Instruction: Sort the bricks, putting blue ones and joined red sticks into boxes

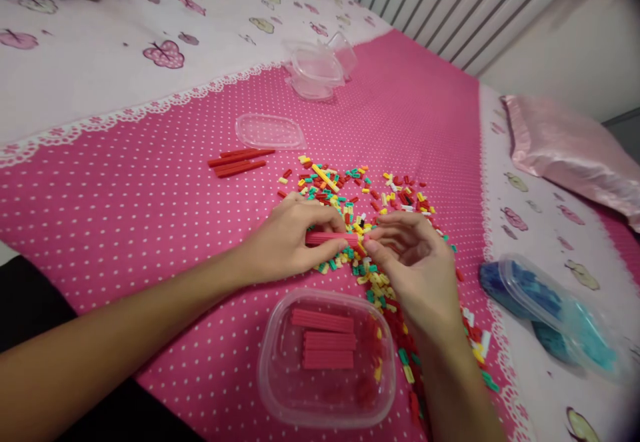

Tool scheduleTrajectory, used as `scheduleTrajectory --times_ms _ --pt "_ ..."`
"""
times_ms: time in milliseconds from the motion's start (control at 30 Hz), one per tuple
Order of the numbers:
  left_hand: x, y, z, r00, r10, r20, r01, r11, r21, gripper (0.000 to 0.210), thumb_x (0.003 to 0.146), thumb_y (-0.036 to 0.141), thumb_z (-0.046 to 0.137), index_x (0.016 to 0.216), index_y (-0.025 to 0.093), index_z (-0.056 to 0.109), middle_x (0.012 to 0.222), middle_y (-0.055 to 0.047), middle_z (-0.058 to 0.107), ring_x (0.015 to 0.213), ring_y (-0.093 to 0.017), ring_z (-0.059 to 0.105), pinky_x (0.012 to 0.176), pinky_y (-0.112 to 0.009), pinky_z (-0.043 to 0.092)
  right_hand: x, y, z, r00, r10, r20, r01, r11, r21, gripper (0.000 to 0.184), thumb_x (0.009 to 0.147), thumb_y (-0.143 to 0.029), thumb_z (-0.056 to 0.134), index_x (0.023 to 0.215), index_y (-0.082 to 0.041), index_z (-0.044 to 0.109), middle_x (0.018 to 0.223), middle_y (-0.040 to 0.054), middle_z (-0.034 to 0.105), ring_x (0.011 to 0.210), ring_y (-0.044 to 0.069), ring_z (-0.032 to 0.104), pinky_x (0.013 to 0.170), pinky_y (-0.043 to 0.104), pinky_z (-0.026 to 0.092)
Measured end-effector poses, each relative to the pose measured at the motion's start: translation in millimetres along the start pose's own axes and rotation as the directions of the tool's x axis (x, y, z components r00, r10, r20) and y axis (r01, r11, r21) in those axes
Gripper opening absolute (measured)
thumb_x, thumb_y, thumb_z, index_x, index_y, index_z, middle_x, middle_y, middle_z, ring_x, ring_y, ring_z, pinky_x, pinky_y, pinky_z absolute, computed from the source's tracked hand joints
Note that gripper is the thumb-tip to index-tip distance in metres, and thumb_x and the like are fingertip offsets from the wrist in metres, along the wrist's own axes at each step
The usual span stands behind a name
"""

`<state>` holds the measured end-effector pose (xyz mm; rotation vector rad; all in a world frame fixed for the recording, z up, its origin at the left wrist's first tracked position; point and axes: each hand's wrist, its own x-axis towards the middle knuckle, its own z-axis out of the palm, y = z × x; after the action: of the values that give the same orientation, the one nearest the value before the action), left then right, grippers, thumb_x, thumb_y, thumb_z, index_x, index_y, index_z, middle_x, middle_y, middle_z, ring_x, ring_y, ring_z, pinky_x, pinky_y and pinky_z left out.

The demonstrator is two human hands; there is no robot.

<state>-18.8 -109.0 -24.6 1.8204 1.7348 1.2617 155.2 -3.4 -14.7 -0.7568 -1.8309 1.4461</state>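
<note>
My left hand [295,237] is closed around a pinkish-red ridged bar [330,238], which looks made of small plastic building blocks joined together. At the bar's right end, the thumb and fingers of my right hand [415,255] pinch a small pinkish-red block [367,240], partly hidden by the fingertips. Beneath and around both hands spread many loose small blocks [380,289] in red, yellow, green and white. Close below the hands stands a clear plastic container [270,362] with several red ridged bars [329,342] inside.
Several long dark red sticks [240,162] lie at the left near a clear lid [270,131]. Stacked clear containers [317,72] stand farther back. Tubs of blue and teal pieces [555,315] sit at the right, below a pink pillow [575,155]. A white slatted rail [425,2] borders the bed.
</note>
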Motion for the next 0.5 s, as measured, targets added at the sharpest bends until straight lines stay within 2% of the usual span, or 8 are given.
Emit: scheduleTrajectory --times_ms 167,333,500 --pt "-1.8 1.0 -0.5 0.999 0.04 0.036 -0.042 0.999 0.028 0.015 0.091 0.028 0.067 0.084 0.016 0.069 0.078 0.002 0.071 0.071 -0.012 0.056 0.079 -0.03 0.034 -1.5 1.7 5.4 0.998 0.058 0.031 -0.058 0.998 0.013 0.022 0.07 -0.02 0.083 0.081 -0.024 0.065 0.069 -0.003 0.068 0.066 0.014 0.067 0.061 0.025 0.055" --pt "-2.0 0.9 -2.8 0.996 0.044 0.079 -0.045 0.999 0.019 0.017 0.092 0.03 0.067 0.083 0.016 0.069 0.077 0.004 0.069 0.072 -0.011 0.056 0.082 -0.031 0.032 -0.6 2.2 2.1 0.997 0.042 0.059 -0.043 0.999 0.009 0.023 0.069 -0.016 0.083 0.079 -0.025 0.064 0.067 -0.004 0.066 0.062 0.013 0.063 0.057 0.023 0.051" --pt "-1.9 -0.7 -2.2 0.996 0.041 0.074 -0.042 0.999 0.011 0.018 0.094 0.034 0.066 0.089 0.017 0.07 0.08 0.004 0.071 0.072 -0.011 0.057 0.081 -0.031 0.032 -0.4 2.6 0.0 0.998 0.036 0.057 -0.038 0.998 0.041 0.025 0.068 -0.015 0.084 0.08 -0.025 0.064 0.07 -0.0042 0.066 0.065 0.012 0.064 0.061 0.022 0.052"
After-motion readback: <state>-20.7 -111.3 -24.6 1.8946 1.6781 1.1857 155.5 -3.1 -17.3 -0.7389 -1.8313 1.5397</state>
